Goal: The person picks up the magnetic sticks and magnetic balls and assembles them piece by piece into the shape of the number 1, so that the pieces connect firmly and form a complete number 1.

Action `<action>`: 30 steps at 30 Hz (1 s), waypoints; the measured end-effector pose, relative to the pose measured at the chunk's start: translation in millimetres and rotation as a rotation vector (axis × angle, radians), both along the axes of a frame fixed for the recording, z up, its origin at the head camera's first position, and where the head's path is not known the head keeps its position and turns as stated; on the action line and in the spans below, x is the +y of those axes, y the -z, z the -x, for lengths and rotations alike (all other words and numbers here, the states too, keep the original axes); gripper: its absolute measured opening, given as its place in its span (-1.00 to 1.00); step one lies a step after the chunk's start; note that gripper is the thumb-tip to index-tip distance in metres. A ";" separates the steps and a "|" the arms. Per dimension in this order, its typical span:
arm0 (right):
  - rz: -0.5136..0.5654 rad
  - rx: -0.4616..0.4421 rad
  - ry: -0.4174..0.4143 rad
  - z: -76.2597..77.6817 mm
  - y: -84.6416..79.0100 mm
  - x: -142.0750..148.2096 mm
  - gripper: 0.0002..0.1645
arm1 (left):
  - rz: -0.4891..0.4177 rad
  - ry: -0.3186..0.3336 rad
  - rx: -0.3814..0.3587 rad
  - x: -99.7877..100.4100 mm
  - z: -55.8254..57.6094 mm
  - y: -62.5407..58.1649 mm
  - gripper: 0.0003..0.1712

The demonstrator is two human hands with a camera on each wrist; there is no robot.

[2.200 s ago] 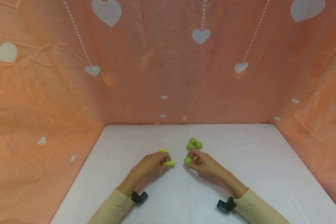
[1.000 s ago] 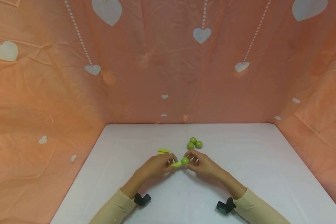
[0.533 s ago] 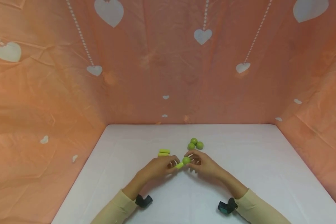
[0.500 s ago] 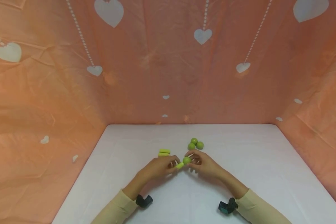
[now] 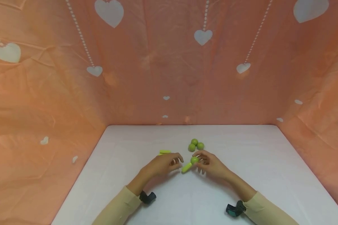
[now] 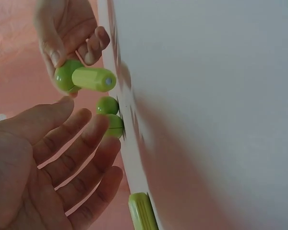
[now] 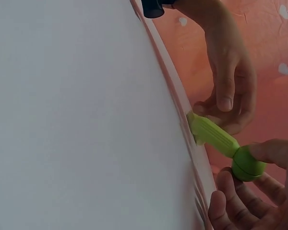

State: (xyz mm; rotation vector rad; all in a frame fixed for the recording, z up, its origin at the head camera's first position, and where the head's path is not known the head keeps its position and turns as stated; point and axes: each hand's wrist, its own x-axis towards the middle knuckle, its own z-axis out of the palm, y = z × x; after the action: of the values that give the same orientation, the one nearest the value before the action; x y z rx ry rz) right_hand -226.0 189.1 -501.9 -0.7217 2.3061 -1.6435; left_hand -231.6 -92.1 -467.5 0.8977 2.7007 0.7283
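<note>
Green ball [image 5: 194,160], pinched in my R hand [image 5: 212,165], w/ yellow-green stick [image 5: 186,168] jutting near-left from it; my L hand [image 5: 164,164], fingers loosely apart, is just left of stick. Farther back on white table [image 5: 186,200]: 3 balls [image 5: 192,147], right; other sticks [image 5: 165,151], left.

we've got a wrinkly orange bkgd [image 5: 174,65] w/ pale hearts [image 5: 110,13], some hanging off dotted strings [image 5: 206,15], white tbl [image 5: 253,156] below
</note>
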 end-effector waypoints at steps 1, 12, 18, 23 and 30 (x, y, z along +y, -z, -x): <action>0.000 -0.003 0.007 -0.4 0.8 1.9 -0.54 | -0.001 0.000 0.002 1.1 1.4 -0.2 -0.78; 0.045 -0.035 0.030 -1.0 6.0 18.5 -0.56 | 0.038 -0.035 0.065 19.3 19.2 -3.6 -0.80; 0.064 -0.101 0.037 2.9 11.3 27.1 -0.56 | 0.032 -0.068 0.072 27.2 30.1 -2.4 -0.75; 0.065 -0.153 0.045 3.5 11.4 31.3 -0.52 | 0.018 -0.104 0.110 34.0 39.8 0.6 -0.68; 0.080 -0.178 0.035 2.6 10.4 30.8 -0.50 | 0.011 -0.165 0.091 44.4 46.8 2.5 -0.61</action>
State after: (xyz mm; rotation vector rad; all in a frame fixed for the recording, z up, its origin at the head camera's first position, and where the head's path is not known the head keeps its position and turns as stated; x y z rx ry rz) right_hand -228.7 220.0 -512.3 -0.5302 2.1524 -1.7472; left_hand -278.4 -47.7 -470.0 0.7285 2.8833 0.7200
